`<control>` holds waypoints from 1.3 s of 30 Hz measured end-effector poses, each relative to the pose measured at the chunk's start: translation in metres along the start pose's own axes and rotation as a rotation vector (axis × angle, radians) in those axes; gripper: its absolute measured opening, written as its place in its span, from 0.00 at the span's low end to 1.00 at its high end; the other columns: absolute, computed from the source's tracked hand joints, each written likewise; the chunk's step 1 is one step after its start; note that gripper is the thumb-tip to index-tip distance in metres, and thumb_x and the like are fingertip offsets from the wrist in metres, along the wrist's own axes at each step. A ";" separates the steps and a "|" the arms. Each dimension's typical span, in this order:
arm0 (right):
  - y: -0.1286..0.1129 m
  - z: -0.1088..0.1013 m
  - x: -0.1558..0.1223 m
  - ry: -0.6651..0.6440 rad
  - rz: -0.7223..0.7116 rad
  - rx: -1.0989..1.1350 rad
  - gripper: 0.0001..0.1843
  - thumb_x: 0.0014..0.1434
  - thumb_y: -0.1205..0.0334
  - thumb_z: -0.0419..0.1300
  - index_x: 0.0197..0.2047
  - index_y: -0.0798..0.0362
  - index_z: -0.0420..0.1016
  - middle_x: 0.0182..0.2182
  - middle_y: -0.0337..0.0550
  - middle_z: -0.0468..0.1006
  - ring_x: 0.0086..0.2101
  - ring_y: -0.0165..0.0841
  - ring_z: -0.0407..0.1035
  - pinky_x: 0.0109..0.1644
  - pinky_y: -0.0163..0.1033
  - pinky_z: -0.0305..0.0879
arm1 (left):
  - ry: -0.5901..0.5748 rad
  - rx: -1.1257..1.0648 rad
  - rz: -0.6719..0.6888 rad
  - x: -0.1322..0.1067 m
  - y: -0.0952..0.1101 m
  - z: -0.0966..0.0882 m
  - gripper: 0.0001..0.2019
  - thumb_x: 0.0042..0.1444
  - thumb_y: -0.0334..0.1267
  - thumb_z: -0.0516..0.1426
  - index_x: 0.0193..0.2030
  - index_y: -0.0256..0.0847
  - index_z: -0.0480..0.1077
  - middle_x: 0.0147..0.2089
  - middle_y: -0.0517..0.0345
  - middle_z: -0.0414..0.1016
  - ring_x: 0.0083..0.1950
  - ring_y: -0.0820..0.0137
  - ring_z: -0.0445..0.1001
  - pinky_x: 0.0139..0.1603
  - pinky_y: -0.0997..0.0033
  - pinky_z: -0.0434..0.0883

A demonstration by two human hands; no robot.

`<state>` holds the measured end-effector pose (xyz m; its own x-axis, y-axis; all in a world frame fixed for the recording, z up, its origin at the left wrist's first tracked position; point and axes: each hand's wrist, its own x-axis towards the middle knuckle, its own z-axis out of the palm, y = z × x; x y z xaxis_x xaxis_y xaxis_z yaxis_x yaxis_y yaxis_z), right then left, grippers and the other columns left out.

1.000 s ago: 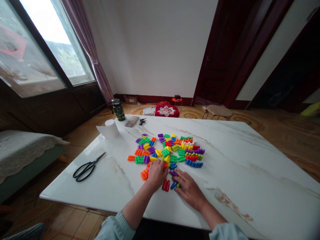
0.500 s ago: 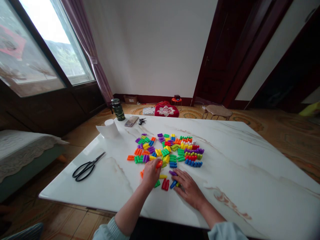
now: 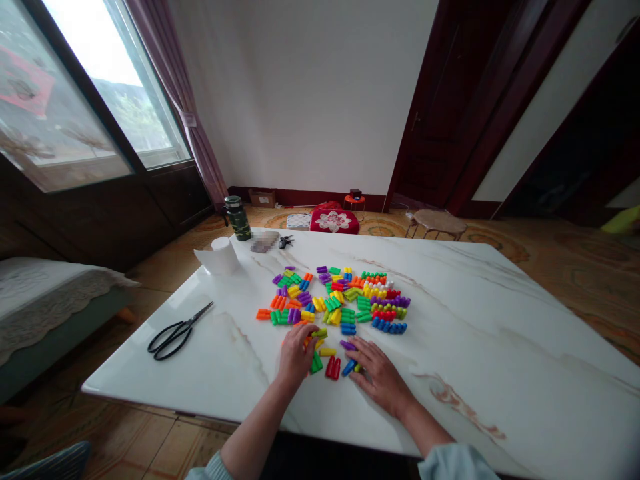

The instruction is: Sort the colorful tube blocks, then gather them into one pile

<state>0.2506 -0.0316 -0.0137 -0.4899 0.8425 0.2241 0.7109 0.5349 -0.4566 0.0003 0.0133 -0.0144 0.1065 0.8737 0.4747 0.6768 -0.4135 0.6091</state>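
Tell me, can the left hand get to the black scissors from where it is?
Probably yes: the scissors lie flat on the table to the left of the left hand, with nothing between them.

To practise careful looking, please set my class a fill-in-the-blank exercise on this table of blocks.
1. Black ___ lie left of the blocks.
2. The left hand and right hand are over a white ___.
3. Between the hands lies a ___ pair of blocks.
Missing words: scissors; table; red.
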 end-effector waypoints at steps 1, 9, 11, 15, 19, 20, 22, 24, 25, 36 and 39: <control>0.000 0.000 0.000 -0.003 0.002 0.000 0.21 0.65 0.54 0.56 0.61 0.45 0.69 0.67 0.44 0.61 0.66 0.41 0.54 0.68 0.56 0.53 | 0.001 0.003 0.003 -0.001 -0.001 0.001 0.07 0.59 0.34 0.55 0.43 0.44 0.73 0.43 0.55 0.79 0.45 0.63 0.77 0.48 0.61 0.73; 0.000 0.000 0.000 -0.020 0.009 -0.017 0.21 0.65 0.54 0.55 0.61 0.45 0.68 0.67 0.44 0.60 0.66 0.41 0.53 0.69 0.56 0.53 | 0.023 0.049 0.043 -0.002 -0.001 0.005 0.08 0.59 0.33 0.56 0.43 0.44 0.72 0.43 0.55 0.79 0.46 0.63 0.76 0.47 0.61 0.73; 0.000 0.000 0.000 -0.035 0.016 -0.025 0.22 0.66 0.54 0.55 0.62 0.44 0.67 0.68 0.43 0.59 0.66 0.40 0.52 0.69 0.56 0.52 | 0.025 0.047 0.047 -0.002 0.000 0.004 0.08 0.59 0.33 0.56 0.44 0.44 0.72 0.43 0.55 0.79 0.45 0.63 0.76 0.47 0.61 0.73; -0.003 -0.002 0.001 -0.035 0.025 -0.023 0.21 0.66 0.54 0.55 0.61 0.45 0.68 0.67 0.43 0.59 0.66 0.40 0.52 0.69 0.55 0.51 | 0.003 0.043 0.042 -0.003 0.000 0.003 0.07 0.60 0.33 0.55 0.44 0.45 0.72 0.42 0.55 0.79 0.45 0.63 0.77 0.47 0.61 0.73; -0.004 -0.003 0.001 -0.028 0.017 -0.011 0.21 0.65 0.55 0.56 0.60 0.46 0.69 0.67 0.45 0.60 0.66 0.41 0.53 0.69 0.55 0.52 | 0.002 0.044 0.040 -0.003 -0.001 0.004 0.07 0.60 0.35 0.55 0.44 0.44 0.72 0.43 0.54 0.79 0.45 0.62 0.77 0.47 0.60 0.73; -0.004 -0.003 0.001 -0.026 0.014 -0.009 0.21 0.65 0.55 0.56 0.60 0.46 0.69 0.67 0.45 0.60 0.66 0.41 0.53 0.69 0.55 0.52 | 0.004 0.045 0.041 -0.003 -0.001 0.004 0.07 0.61 0.35 0.55 0.44 0.44 0.72 0.43 0.54 0.78 0.45 0.62 0.77 0.46 0.60 0.73; -0.003 -0.003 0.001 -0.021 0.006 -0.006 0.21 0.65 0.54 0.56 0.61 0.45 0.69 0.67 0.45 0.61 0.66 0.41 0.53 0.69 0.55 0.52 | 0.005 0.047 0.044 -0.003 -0.001 0.004 0.07 0.61 0.36 0.54 0.44 0.44 0.72 0.42 0.53 0.78 0.44 0.62 0.77 0.46 0.60 0.73; -0.002 -0.003 0.001 -0.016 0.006 0.000 0.22 0.65 0.53 0.56 0.61 0.45 0.69 0.67 0.45 0.61 0.66 0.42 0.54 0.69 0.55 0.53 | 0.006 0.052 0.045 -0.003 0.000 0.004 0.07 0.61 0.36 0.54 0.44 0.44 0.72 0.42 0.53 0.78 0.44 0.62 0.77 0.46 0.61 0.74; -0.003 -0.004 0.001 -0.016 0.007 0.004 0.22 0.65 0.53 0.56 0.61 0.45 0.69 0.67 0.45 0.61 0.66 0.42 0.54 0.68 0.56 0.53 | 0.008 0.054 0.045 -0.002 0.000 0.004 0.08 0.61 0.35 0.54 0.44 0.44 0.72 0.42 0.53 0.78 0.44 0.62 0.77 0.46 0.60 0.74; -0.002 -0.003 0.001 -0.010 -0.001 0.000 0.22 0.65 0.55 0.56 0.61 0.45 0.69 0.67 0.44 0.61 0.66 0.41 0.54 0.69 0.55 0.53 | 0.004 0.060 0.043 -0.003 0.000 0.004 0.08 0.60 0.35 0.54 0.44 0.44 0.73 0.43 0.53 0.78 0.45 0.62 0.77 0.47 0.60 0.74; -0.002 -0.003 0.001 -0.017 0.003 0.003 0.22 0.65 0.54 0.56 0.61 0.45 0.69 0.67 0.45 0.60 0.66 0.41 0.53 0.69 0.55 0.52 | 0.000 0.058 0.046 -0.003 0.000 0.003 0.08 0.61 0.35 0.54 0.44 0.44 0.72 0.43 0.53 0.78 0.45 0.62 0.77 0.47 0.60 0.74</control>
<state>0.2506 -0.0318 -0.0105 -0.4963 0.8429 0.2079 0.7111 0.5320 -0.4597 0.0028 0.0118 -0.0176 0.1386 0.8538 0.5018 0.7121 -0.4381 0.5487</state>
